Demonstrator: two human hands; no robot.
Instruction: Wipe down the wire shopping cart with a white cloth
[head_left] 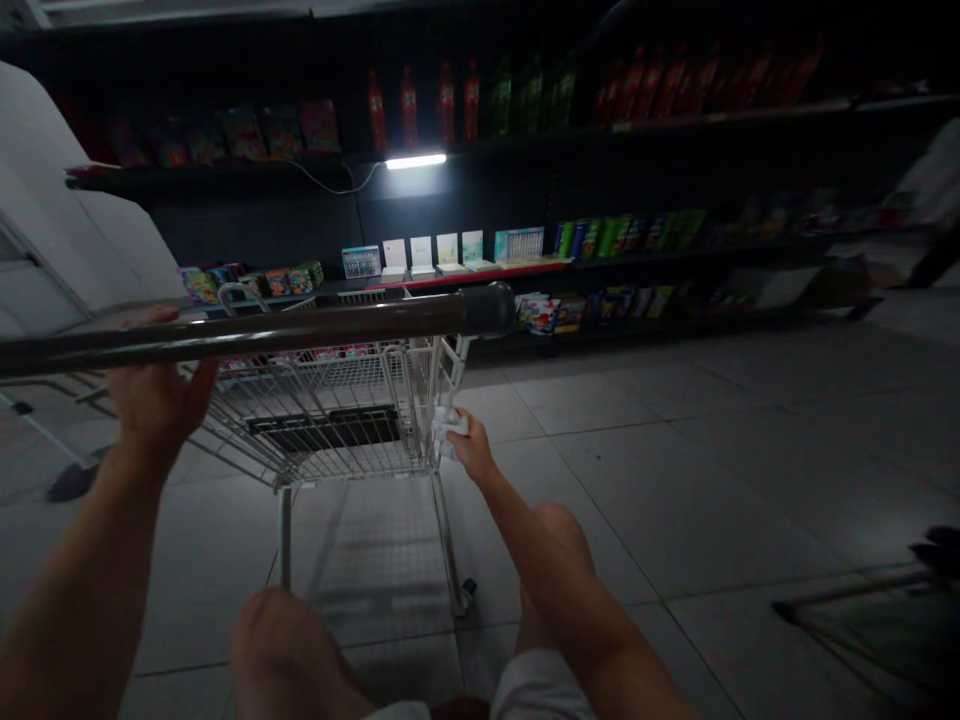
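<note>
Two hands are showing in my feed, both at one shopping cart standing on the tiled floor. Left hand is reaching up behind the dark handle bar, fingertips showing above, thumb spread below; I am reading this as steadying the cart, but the bar is covering the grasp, so I cannot tell how tightly it is closing. Right hand is pinching a crumpled white cloth between closed fingers, holding it at the near right corner of the wire basket, seemingly against the wires. Knees are bending low before the cart, probably to bring that corner within easy reach. Beyond, a lit tube is hanging under the upper shelf, likely so its glow is falling on the pale cards facing out below. Bottles are standing above in shadow; I am losing their labels. Darkness is swallowing the shelf's far right, and the handle bar is running out past the left edge. At lower right a dark frame is poking in, cut off; I am not making out what it belongs to.
</note>
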